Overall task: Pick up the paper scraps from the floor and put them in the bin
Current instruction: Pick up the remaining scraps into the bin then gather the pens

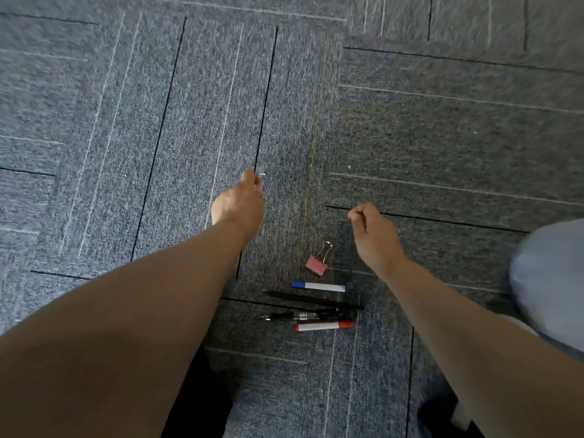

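Tiny white paper scraps lie on the grey carpet: one (263, 174) right at my left fingertips, another (349, 166) further right, one (126, 175) to the left and one (475, 132) far right. My left hand (241, 203) reaches forward and down with its fingers bunched beside the nearest scrap; blur hides whether they pinch it. My right hand (373, 235) hovers above the carpet with fingers curled and thumb against the forefinger, and nothing shows in it. No bin is in view.
A pink binder clip (316, 263) lies between my hands. Just below it lie a blue-capped marker (319, 286), two black pens (313, 300) and a red-capped marker (324, 326). My knee in blue fabric (550, 286) is at the right edge.
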The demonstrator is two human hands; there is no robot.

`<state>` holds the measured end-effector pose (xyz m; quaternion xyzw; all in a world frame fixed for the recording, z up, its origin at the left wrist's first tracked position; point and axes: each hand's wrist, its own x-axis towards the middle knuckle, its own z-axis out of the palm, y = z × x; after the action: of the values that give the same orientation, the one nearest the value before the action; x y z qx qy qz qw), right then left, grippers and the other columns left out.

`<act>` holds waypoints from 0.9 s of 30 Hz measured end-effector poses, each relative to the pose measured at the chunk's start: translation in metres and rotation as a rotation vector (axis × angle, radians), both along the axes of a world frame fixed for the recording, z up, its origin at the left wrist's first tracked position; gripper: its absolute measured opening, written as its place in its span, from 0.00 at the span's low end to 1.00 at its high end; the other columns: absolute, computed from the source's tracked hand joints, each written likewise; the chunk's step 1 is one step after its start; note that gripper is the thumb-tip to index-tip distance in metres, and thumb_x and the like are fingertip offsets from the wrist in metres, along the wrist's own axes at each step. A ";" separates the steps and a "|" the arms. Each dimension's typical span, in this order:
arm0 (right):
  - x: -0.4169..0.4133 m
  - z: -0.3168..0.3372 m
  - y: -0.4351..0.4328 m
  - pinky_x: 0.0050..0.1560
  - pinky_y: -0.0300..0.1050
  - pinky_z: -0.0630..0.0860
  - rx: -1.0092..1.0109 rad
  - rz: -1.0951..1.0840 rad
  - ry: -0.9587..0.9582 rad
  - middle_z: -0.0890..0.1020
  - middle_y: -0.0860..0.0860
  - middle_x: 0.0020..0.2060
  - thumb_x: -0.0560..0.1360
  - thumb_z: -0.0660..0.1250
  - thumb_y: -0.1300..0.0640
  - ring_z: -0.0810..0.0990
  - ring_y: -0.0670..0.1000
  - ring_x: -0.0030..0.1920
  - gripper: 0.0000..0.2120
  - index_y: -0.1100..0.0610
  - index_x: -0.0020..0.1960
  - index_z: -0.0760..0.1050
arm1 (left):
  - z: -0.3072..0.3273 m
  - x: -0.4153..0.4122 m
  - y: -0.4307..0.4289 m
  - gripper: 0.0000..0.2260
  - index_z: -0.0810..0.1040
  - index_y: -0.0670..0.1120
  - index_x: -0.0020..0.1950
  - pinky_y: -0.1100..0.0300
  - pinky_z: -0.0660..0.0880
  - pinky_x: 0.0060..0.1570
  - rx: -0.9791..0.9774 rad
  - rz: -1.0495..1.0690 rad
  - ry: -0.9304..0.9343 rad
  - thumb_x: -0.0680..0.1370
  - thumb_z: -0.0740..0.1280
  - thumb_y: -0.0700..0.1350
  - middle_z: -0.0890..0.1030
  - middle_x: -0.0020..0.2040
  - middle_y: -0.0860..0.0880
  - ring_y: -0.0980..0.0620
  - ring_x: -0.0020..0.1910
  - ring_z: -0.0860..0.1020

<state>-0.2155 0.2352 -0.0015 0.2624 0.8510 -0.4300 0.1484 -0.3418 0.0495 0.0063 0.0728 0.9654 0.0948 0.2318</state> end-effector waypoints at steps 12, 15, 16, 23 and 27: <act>-0.033 0.001 0.027 0.26 0.44 0.62 -0.009 -0.012 0.006 0.70 0.50 0.27 0.80 0.54 0.55 0.64 0.49 0.23 0.05 0.54 0.52 0.68 | -0.019 -0.036 0.023 0.09 0.68 0.44 0.54 0.56 0.70 0.30 0.037 0.031 -0.033 0.80 0.57 0.49 0.75 0.40 0.45 0.49 0.32 0.73; -0.032 0.001 0.030 0.28 0.47 0.64 -0.001 -0.018 0.017 0.71 0.50 0.28 0.80 0.54 0.55 0.64 0.49 0.23 0.07 0.56 0.54 0.69 | -0.023 -0.030 0.022 0.10 0.69 0.42 0.51 0.55 0.69 0.32 0.030 0.080 -0.014 0.80 0.57 0.48 0.75 0.40 0.45 0.49 0.33 0.72; -0.030 0.000 0.030 0.28 0.47 0.65 -0.004 -0.023 0.016 0.71 0.50 0.28 0.80 0.54 0.55 0.64 0.49 0.23 0.07 0.56 0.54 0.69 | -0.024 -0.028 0.021 0.09 0.69 0.42 0.51 0.55 0.69 0.32 0.028 0.101 -0.013 0.80 0.57 0.48 0.75 0.40 0.45 0.48 0.33 0.73; -0.007 0.017 0.033 0.24 0.43 0.59 -0.002 -0.079 0.048 0.72 0.48 0.30 0.81 0.51 0.58 0.62 0.47 0.22 0.10 0.59 0.54 0.70 | 0.003 -0.002 0.032 0.11 0.65 0.39 0.59 0.48 0.76 0.43 0.101 0.087 -0.099 0.81 0.53 0.45 0.76 0.49 0.38 0.42 0.43 0.77; 0.011 0.049 0.044 0.27 0.45 0.60 0.037 -0.083 0.069 0.70 0.52 0.28 0.82 0.49 0.58 0.62 0.50 0.24 0.08 0.56 0.53 0.67 | 0.046 0.009 0.060 0.11 0.66 0.36 0.56 0.46 0.71 0.50 0.177 -0.022 -0.021 0.81 0.52 0.43 0.76 0.52 0.36 0.36 0.51 0.75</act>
<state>-0.2045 0.2790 0.0470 0.2853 0.8518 -0.4287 0.0962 -0.3327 0.1096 0.0523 0.1025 0.9499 0.1778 0.2357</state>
